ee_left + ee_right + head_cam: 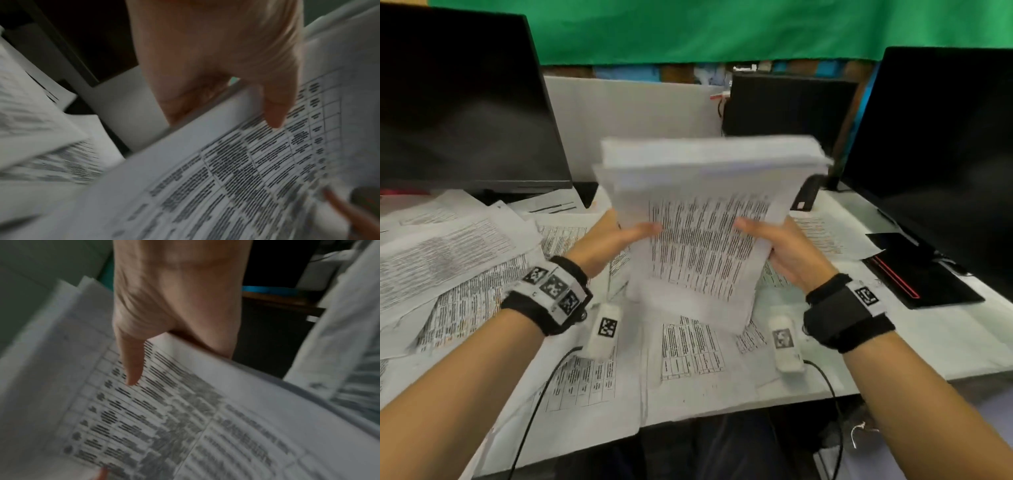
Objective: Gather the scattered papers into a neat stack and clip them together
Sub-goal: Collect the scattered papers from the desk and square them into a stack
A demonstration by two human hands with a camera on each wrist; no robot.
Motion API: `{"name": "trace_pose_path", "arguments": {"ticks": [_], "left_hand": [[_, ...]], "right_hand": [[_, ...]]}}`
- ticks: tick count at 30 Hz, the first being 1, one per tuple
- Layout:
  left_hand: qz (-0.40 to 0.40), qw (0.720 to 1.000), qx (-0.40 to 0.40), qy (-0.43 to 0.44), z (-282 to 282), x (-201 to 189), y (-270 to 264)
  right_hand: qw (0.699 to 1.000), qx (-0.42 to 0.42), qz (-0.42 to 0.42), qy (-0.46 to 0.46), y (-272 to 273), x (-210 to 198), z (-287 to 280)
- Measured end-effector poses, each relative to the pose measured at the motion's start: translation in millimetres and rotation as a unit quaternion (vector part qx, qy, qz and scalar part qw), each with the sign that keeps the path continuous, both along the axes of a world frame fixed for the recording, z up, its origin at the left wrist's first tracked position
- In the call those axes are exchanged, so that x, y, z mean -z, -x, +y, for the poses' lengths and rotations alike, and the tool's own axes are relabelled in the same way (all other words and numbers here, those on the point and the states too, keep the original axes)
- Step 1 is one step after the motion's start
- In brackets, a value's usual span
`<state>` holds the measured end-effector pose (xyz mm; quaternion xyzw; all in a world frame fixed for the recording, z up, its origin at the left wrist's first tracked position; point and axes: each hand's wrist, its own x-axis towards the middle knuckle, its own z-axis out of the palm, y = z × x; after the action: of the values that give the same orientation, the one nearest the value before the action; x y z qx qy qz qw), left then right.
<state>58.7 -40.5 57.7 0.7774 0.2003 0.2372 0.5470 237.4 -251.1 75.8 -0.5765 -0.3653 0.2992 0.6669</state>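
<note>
Gripping paper stack [702, 219], both hands; print blurred, unreadable.

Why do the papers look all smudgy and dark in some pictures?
Head view: bright, but the held stack of papers is smeared by motion, mostly its top edge. Left wrist view: dim, print blurred around the left hand. Right wrist view: darker still, text streaked beside the right hand.

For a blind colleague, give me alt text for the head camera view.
Both hands, left hand and right hand, hold a stack of printed papers above a desk strewn with loose sheets, between two dark monitors.
</note>
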Motion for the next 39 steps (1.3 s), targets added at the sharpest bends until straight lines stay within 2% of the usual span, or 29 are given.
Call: {"name": "trace_pose_path", "arguments": {"ticks": [2,4,6,8,10,13,14,15,17,18,19,20,21,22,24,27,28,30,32,34,36,38,39], "left_hand": [[0.076,0.996,-0.042,0.034,23.4,29.1,2.5],[0.054,0.997,-0.055,-0.015,6.5,7.3,1.1],[-0.028,0.998,-0.006,-0.060,-33.8,-39.8,-7.8],[-0.143,0.983,0.022,-0.118,-68.1,-80.9,-13.8],[-0.183,0.981,0.027,-0.065,-67.2,-89.5,-17.6],[-0.227,0.974,-0.011,-0.022,-59.8,-79.3,-16.5],[-0.216,0.976,-0.010,-0.012,-58.7,-72.1,-14.8],[-0.165,0.986,-0.003,-0.008,-54.5,-58.4,-13.3],[0.039,0.999,0.030,-0.006,-41.0,-23.9,-7.7],[0.143,0.989,0.040,-0.010,-35.1,-7.9,-3.1],[0.201,0.978,0.052,-0.013,-29.4,4.5,0.3],[0.217,0.975,0.053,-0.006,-25.3,12.4,1.0],[0.192,0.980,0.046,0.016,-22.7,14.1,0.7],[0.145,0.986,0.026,0.073,-18.1,14.3,-0.8],[0.073,0.975,-0.018,0.211,-9.3,16.3,-5.9],[0.083,0.960,-0.005,0.267,-5.7,29.2,-10.9],[0.092,0.959,-0.007,0.269,-7.9,33.2,-12.3],[0.130,0.970,-0.017,0.205,-13.9,40.3,-13.1],[0.176,0.975,-0.047,0.124,-13.5,50.3,-12.6],[0.198,0.969,-0.068,0.131,-9.8,62.6,-9.7],[0.196,0.965,-0.057,0.165,-6.5,74.8,-8.0],[0.202,0.966,-0.045,0.153,-5.0,80.0,-8.7],[0.208,0.968,-0.048,0.134,-1.6,85.0,-9.9]], "right_hand": [[0.998,0.023,0.058,-0.018,0.2,15.9,-1.0],[0.989,0.063,0.119,-0.056,4.9,6.8,-0.9],[0.990,0.110,0.039,-0.075,9.9,-17.2,6.2],[0.983,0.147,-0.057,-0.092,18.3,-44.9,14.2],[0.973,0.162,-0.107,-0.123,24.0,-57.3,18.7],[0.969,0.158,-0.149,-0.122,28.2,-50.6,20.0],[0.976,0.141,-0.136,-0.099,26.0,-40.1,20.8],[0.984,0.126,-0.115,-0.056,23.5,-25.5,21.2],[0.995,0.070,-0.058,0.049,14.9,10.7,19.0],[0.995,0.036,-0.019,0.087,10.5,27.9,17.4],[0.994,0.018,0.011,0.105,7.9,40.6,15.6],[0.994,0.013,0.035,0.104,4.3,48.3,14.4],[0.993,0.029,0.047,0.107,3.4,47.9,14.1],[0.992,0.052,0.047,0.104,3.1,44.5,15.6],[0.992,0.067,0.045,0.100,-3.7,39.4,18.9],[0.983,0.054,0.065,0.165,-17.4,50.8,23.9],[0.976,0.046,0.087,0.194,-21.0,58.6,24.2],[0.965,0.046,0.148,0.209,-21.4,67.0,22.2],[0.959,0.121,0.187,0.178,-29.8,76.1,19.8],[0.934,0.247,0.203,0.158,-49.9,85.3,14.9],[0.919,0.313,0.130,0.200,-66.6,87.4,11.0],[0.922,0.309,0.061,0.226,-79.1,87.2,8.9],[0.926,0.296,0.062,0.227,-85.8,86.4,10.9]]}}
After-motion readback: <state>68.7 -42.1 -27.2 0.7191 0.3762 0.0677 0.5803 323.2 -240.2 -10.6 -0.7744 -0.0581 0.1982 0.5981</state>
